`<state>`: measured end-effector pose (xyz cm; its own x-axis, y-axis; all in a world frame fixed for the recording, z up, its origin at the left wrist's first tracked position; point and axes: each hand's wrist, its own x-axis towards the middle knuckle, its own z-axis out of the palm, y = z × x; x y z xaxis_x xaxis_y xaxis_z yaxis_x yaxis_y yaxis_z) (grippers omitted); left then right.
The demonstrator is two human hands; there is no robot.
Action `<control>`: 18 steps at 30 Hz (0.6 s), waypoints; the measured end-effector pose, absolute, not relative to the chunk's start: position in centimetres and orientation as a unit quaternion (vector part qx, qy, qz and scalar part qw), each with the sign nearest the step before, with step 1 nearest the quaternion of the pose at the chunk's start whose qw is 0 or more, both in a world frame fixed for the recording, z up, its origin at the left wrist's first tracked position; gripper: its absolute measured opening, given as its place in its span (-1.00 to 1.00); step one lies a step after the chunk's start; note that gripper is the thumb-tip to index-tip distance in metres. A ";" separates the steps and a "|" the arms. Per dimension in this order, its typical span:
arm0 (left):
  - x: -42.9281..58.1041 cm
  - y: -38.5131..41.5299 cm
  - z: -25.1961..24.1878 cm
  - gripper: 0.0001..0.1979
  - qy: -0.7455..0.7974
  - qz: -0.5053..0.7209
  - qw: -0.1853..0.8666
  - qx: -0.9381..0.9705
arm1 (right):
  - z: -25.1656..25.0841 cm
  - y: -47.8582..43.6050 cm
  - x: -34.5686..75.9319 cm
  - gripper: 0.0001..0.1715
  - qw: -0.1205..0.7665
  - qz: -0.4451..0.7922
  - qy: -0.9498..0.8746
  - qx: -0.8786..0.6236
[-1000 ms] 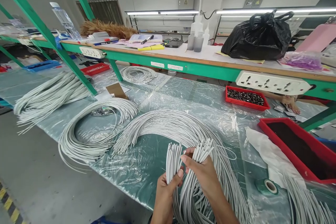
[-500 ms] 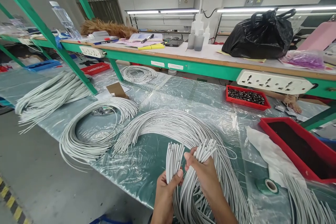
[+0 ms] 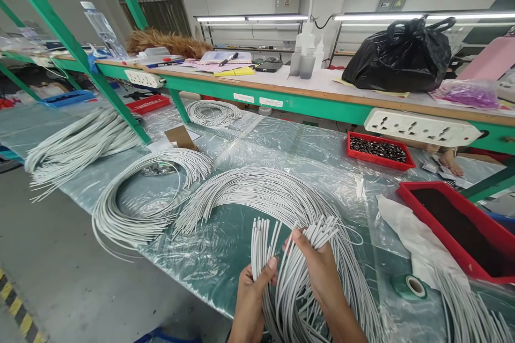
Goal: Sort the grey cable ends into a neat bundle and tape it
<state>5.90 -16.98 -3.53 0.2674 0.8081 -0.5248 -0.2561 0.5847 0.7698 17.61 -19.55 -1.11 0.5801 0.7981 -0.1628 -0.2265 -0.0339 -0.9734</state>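
Note:
My left hand (image 3: 257, 286) is closed around a bunch of pale grey cables (image 3: 259, 244), their cut ends pointing up and the thumb pressed across them. Just to its right, my right hand (image 3: 316, 262) grips another bunch of the same cables (image 3: 322, 229), with ends fanning out above the fingers. One or two cables stand in the gap between the bunches. Both bunches run down into a large curved bundle of grey cables (image 3: 261, 185) that arcs over the table from the left and round behind my right hand.
More cable coils (image 3: 120, 225) lie to the left. At right are a red tray of small dark metal parts (image 3: 378, 149), a red tray with a dark bottom (image 3: 462, 225), a roll of green tape (image 3: 409, 286) and another person's hand (image 3: 450, 162). A green-edged shelf (image 3: 281, 102) crosses behind.
The cables at my left hand have spread, and one or two have come across toward my right hand. My right thumb has shifted slightly right, onto its bunch.

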 end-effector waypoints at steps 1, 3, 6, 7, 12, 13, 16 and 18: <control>5.9 -17.0 -3.5 -0.60 0.487 0.358 0.744 0.286 | -1.1 -19.6 17.6 -0.69 0.655 0.400 -0.238 -0.595; 6.0 -17.0 -3.4 -0.60 0.487 0.351 0.748 0.282 | -1.0 -19.5 17.6 -0.71 0.659 0.404 -0.240 -0.586; 6.0 -17.0 -2.8 -0.64 0.494 0.331 0.755 0.276 | -1.0 -19.5 17.5 -0.74 0.665 0.378 -0.237 -0.599; 5.9 -17.0 -2.7 -0.66 0.497 0.324 0.755 0.279 | -1.0 -19.4 17.5 -0.75 0.663 0.371 -0.240 -0.604; 5.9 -16.9 -2.7 -0.65 0.516 0.317 0.743 0.284 | -1.1 -19.4 17.6 -0.63 0.660 0.399 -0.263 -0.580; 5.9 -16.9 -2.8 -0.64 0.518 0.318 0.743 0.280 | -1.1 -19.4 17.6 -0.61 0.667 0.397 -0.258 -0.576; 6.0 -16.9 -2.8 -0.68 0.505 0.328 0.747 0.282 | -1.1 -19.3 17.6 -0.68 0.677 0.393 -0.264 -0.563; 6.1 -16.9 -2.9 -0.71 0.482 0.330 0.759 0.287 | -1.2 -19.2 17.5 -0.76 0.671 0.404 -0.272 -0.559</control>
